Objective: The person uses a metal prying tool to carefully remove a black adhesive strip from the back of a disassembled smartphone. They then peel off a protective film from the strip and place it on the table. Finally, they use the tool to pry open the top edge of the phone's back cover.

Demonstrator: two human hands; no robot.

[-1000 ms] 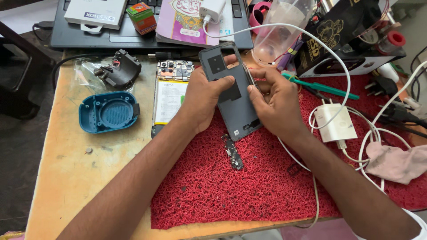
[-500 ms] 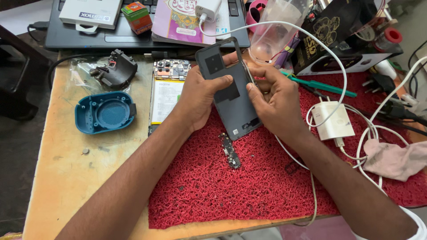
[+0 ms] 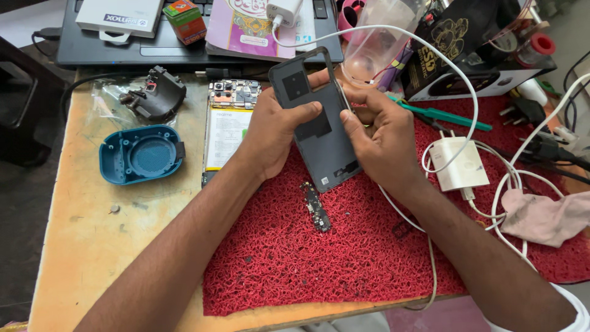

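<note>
We find the left hand [image 3: 270,132] and right hand [image 3: 381,138] both clamped on the grey phone back cover [image 3: 316,123], held above the red mat [image 3: 319,258]; a small part, possibly a circuit board [image 3: 315,206], lies below.

The phone back cover [image 3: 316,126] looks like smooth, dull grey plastic. The red mat [image 3: 344,258] is rough and loopy, like a scratchy doormat. The table [image 3: 92,227] is worn, stained wood. The blue shell [image 3: 140,155] is smooth plastic. The pink cloth [image 3: 544,216] looks soft.

bare red mat [image 3: 295,270] (near side), cables [image 3: 491,184] rightward
</note>
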